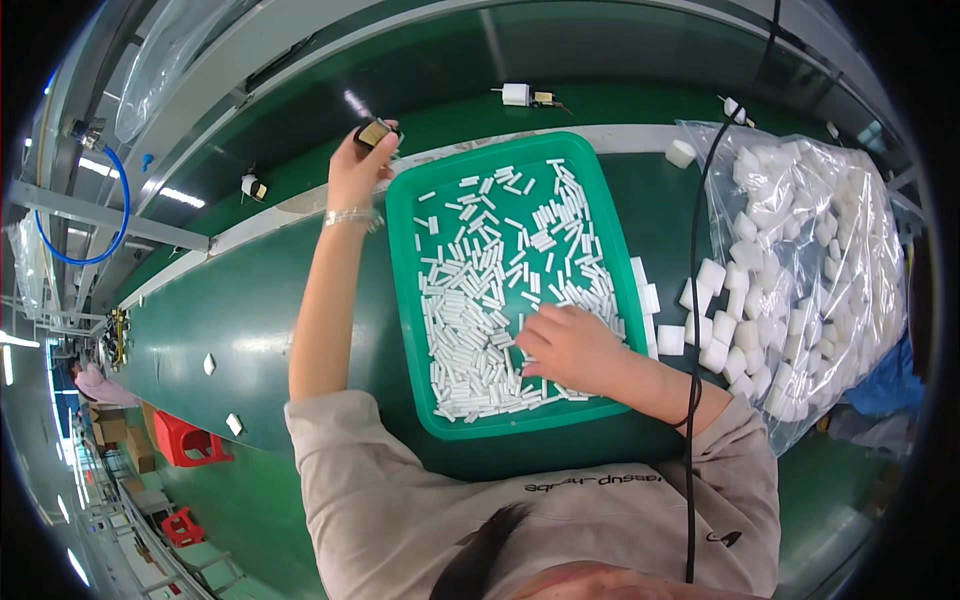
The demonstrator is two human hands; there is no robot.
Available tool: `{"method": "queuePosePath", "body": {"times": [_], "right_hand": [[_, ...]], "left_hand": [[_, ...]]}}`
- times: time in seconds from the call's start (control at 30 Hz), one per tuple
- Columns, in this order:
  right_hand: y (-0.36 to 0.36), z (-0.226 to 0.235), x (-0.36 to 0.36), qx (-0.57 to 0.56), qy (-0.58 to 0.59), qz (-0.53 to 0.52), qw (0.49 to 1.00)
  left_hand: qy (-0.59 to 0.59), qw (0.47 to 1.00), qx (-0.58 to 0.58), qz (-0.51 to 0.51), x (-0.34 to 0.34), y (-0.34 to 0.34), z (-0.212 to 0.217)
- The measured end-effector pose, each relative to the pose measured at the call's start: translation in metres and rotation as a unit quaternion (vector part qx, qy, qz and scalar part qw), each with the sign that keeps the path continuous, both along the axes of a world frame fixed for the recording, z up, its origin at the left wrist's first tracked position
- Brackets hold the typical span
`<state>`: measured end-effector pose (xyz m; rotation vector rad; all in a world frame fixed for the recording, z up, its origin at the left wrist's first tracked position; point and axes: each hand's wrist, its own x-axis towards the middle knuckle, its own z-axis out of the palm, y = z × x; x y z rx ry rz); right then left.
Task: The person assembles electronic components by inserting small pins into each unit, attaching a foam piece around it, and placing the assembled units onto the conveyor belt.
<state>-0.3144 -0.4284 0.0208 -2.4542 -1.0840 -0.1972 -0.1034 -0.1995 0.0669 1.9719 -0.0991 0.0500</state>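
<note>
My left hand (357,175) is raised past the far left corner of the green tray, its fingers closed round a small black and yellow component (374,133). My right hand (570,348) is down inside the green tray (403,290), over the lower right part of it. The fingers of that hand are bent together among short white sticks (465,340). Whether a stick is pinched between them is hidden. Loose sticks cover most of the tray floor, heaped thickest toward the near left.
On the right lies a clear plastic bag (840,260) of white rounded blocks, several spilling out beside the tray. Small white and yellow components (518,95) sit on the green belt (440,95) beyond. A black cable (692,300) hangs across the right side. Red stools (185,438) stand lower left.
</note>
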Motion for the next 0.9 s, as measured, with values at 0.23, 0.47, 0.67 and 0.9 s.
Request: {"method": "queuePosePath", "body": {"times": [0.23, 0.47, 0.67, 0.9], "right_hand": [[0.0, -0.009, -0.002, -0.091, -0.083, 0.001, 0.992], [-0.016, 0.009, 0.017, 0.438, 0.32, -0.17, 0.822], [-0.02, 0.005, 0.02, 0.495, 0.332, -0.181, 0.782], [-0.021, 0.006, 0.019, 0.464, 0.314, -0.183, 0.808]], "left_hand": [[0.164, 0.883, -0.42, -0.128, -0.117, -0.053, -0.014], [0.127, 0.872, -0.449, -0.146, -0.138, -0.055, -0.04], [0.103, 0.876, -0.441, -0.166, -0.141, -0.055, -0.04], [0.088, 0.875, -0.449, -0.158, -0.141, -0.057, -0.041]]}}
